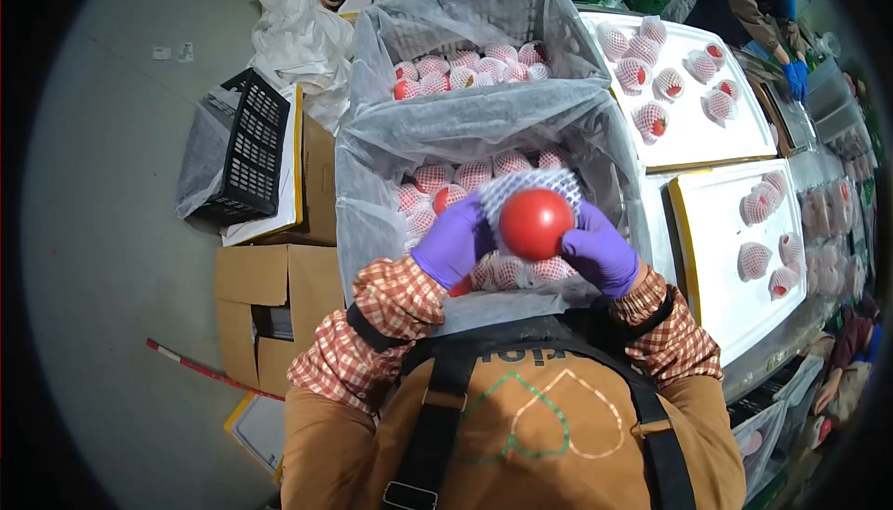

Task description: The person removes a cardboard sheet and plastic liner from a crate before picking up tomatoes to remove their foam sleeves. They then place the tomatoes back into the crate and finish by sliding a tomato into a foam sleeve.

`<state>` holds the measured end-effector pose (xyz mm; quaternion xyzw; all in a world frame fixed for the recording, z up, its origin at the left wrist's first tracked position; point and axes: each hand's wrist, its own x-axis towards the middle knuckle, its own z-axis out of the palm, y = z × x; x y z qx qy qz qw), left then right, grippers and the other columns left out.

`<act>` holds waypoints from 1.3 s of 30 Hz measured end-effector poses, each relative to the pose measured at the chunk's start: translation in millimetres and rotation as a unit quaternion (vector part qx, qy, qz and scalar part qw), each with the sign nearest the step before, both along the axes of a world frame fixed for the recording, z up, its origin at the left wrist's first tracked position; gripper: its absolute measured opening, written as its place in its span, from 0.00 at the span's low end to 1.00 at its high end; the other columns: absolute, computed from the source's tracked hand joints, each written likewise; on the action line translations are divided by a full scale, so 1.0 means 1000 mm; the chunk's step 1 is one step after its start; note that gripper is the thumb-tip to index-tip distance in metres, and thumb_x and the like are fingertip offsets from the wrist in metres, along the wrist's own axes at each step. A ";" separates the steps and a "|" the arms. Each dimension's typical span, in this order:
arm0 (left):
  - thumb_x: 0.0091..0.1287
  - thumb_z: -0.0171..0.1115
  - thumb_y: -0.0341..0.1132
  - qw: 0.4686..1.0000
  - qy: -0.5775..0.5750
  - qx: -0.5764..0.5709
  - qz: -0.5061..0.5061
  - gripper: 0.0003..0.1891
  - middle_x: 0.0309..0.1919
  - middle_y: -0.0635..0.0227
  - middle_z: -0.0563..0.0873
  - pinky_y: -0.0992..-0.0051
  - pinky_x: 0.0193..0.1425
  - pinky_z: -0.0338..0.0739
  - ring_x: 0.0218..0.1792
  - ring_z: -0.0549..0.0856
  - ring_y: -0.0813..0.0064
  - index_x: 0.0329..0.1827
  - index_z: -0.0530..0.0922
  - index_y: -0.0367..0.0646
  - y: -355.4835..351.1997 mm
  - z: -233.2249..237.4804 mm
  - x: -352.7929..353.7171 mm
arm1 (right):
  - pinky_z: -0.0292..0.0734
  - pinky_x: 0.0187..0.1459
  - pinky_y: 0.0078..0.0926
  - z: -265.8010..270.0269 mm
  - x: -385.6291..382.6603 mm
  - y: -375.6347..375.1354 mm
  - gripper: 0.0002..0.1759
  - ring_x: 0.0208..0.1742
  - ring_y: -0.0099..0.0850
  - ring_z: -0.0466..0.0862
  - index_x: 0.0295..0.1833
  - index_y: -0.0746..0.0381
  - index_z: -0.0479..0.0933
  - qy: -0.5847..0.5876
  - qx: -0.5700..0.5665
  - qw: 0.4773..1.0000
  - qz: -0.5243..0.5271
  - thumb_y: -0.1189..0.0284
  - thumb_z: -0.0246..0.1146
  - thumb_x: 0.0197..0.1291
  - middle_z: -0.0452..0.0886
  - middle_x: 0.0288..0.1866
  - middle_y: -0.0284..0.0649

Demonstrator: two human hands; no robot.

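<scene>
Between my two purple-gloved hands is a smooth, round red tomato (537,223), partly inside a white foam net sleeve (532,181). My left hand (458,242) grips the net sleeve from the left, its fingers partly hidden behind it. On the right, my right hand (603,251) holds the tomato's side, with the thumb near its lower right. Both are above a crate lined with thin white sheeting (423,147), where several net-wrapped tomatoes (473,173) lie.
Behind stands another lined crate (465,21) of wrapped tomatoes. On the right, white foam boards (693,152) carry several wrapped tomatoes. A black crate (256,142) and a cardboard box (312,310) are at left. A co-worker's blue-gloved hand (796,79) shows at upper right.
</scene>
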<state>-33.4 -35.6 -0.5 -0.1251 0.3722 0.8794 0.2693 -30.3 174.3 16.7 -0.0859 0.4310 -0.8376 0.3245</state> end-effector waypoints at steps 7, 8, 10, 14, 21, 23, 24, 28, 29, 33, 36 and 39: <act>0.62 0.57 0.18 0.987 0.146 -0.020 -0.061 0.26 0.57 0.64 0.78 0.76 0.61 0.73 0.54 0.79 0.74 0.65 0.67 0.35 0.019 0.014 -0.021 | 0.67 0.66 0.28 0.006 -0.014 0.026 0.39 0.61 0.30 0.77 0.68 0.67 0.65 0.009 -0.035 0.998 0.051 0.70 0.71 0.51 0.76 0.61 0.42; 0.62 0.57 0.18 0.987 0.143 -0.019 -0.066 0.26 0.57 0.64 0.78 0.76 0.61 0.73 0.54 0.79 0.74 0.65 0.67 0.35 0.020 0.015 -0.022 | 0.67 0.66 0.28 0.016 -0.015 0.029 0.39 0.61 0.30 0.77 0.68 0.67 0.65 0.006 -0.036 0.998 0.046 0.70 0.71 0.51 0.76 0.61 0.42; 0.60 0.55 0.16 0.932 0.266 -0.244 0.032 0.25 0.50 0.68 0.79 0.76 0.56 0.75 0.47 0.79 0.76 0.63 0.68 0.35 0.019 0.020 -0.023 | 0.64 0.68 0.29 0.033 -0.021 0.033 0.40 0.64 0.31 0.74 0.70 0.65 0.64 -0.030 0.128 0.991 0.000 0.75 0.71 0.50 0.74 0.64 0.43; 0.55 0.55 0.16 0.682 0.566 -0.462 0.020 0.26 0.52 0.57 0.77 0.77 0.57 0.72 0.48 0.78 0.71 0.61 0.68 0.32 0.027 0.033 -0.014 | 0.65 0.68 0.32 -0.007 -0.036 0.020 0.43 0.67 0.32 0.72 0.73 0.66 0.59 0.307 0.231 0.908 -0.167 0.80 0.69 0.51 0.68 0.69 0.44; 0.46 0.78 0.39 0.569 0.629 -0.522 -0.085 0.49 0.66 0.49 0.68 0.59 0.67 0.67 0.64 0.72 0.50 0.71 0.60 0.36 0.042 0.026 -0.063 | 0.71 0.61 0.26 -0.012 -0.038 0.036 0.37 0.61 0.26 0.74 0.73 0.66 0.58 -0.027 0.118 0.988 -0.101 0.76 0.63 0.59 0.70 0.65 0.40; 0.41 0.77 0.43 0.578 0.636 -0.475 -0.188 0.52 0.66 0.52 0.68 0.59 0.70 0.66 0.65 0.71 0.50 0.72 0.60 0.41 0.046 0.021 -0.083 | 0.71 0.61 0.26 -0.008 -0.040 0.041 0.36 0.62 0.26 0.74 0.73 0.66 0.58 -0.048 0.162 0.981 -0.092 0.74 0.62 0.61 0.70 0.65 0.40; 0.41 0.77 0.43 0.580 0.635 -0.474 -0.190 0.52 0.66 0.52 0.68 0.59 0.70 0.66 0.65 0.71 0.50 0.72 0.60 0.41 0.048 0.024 -0.095 | 0.71 0.60 0.26 -0.003 -0.040 0.043 0.35 0.62 0.26 0.73 0.73 0.66 0.58 -0.065 0.206 0.972 -0.088 0.73 0.61 0.63 0.70 0.66 0.40; 0.42 0.77 0.43 0.575 0.587 -0.554 -0.135 0.45 0.57 0.52 0.76 0.63 0.63 0.73 0.58 0.78 0.54 0.67 0.67 0.43 0.050 0.042 -0.171 | 0.65 0.66 0.33 -0.009 -0.032 0.072 0.34 0.70 0.37 0.68 0.73 0.66 0.58 0.191 0.345 0.884 -0.249 0.72 0.59 0.62 0.67 0.70 0.48; 0.44 0.76 0.42 0.549 0.593 -0.579 -0.108 0.42 0.55 0.54 0.77 0.63 0.63 0.74 0.57 0.79 0.54 0.65 0.68 0.43 0.050 0.040 -0.200 | 0.62 0.68 0.37 -0.021 -0.026 0.082 0.33 0.72 0.43 0.65 0.72 0.65 0.61 0.233 0.393 0.850 -0.262 0.72 0.59 0.61 0.65 0.71 0.52; 0.48 0.74 0.48 0.434 0.514 -0.701 -0.236 0.41 0.56 0.53 0.78 0.62 0.62 0.74 0.58 0.78 0.54 0.66 0.68 0.45 0.047 0.007 -0.318 | 0.61 0.69 0.42 -0.043 0.001 0.097 0.29 0.69 0.51 0.67 0.65 0.65 0.69 0.339 0.592 0.697 -0.220 0.76 0.58 0.55 0.65 0.69 0.57; 0.50 0.71 0.55 0.382 0.511 -0.676 -0.369 0.42 0.60 0.51 0.76 0.61 0.64 0.72 0.60 0.77 0.54 0.67 0.68 0.45 0.073 -0.053 -0.369 | 0.59 0.70 0.43 -0.050 0.007 0.096 0.29 0.69 0.53 0.66 0.65 0.66 0.70 0.305 0.609 0.706 -0.194 0.78 0.57 0.53 0.64 0.70 0.58; 0.53 0.69 0.56 0.378 0.482 -0.630 -0.477 0.41 0.61 0.50 0.76 0.61 0.65 0.71 0.61 0.77 0.54 0.67 0.68 0.43 0.112 -0.141 -0.386 | 0.59 0.70 0.44 -0.053 0.004 0.099 0.28 0.71 0.54 0.65 0.63 0.67 0.71 0.244 0.582 0.746 -0.214 0.79 0.56 0.53 0.63 0.70 0.59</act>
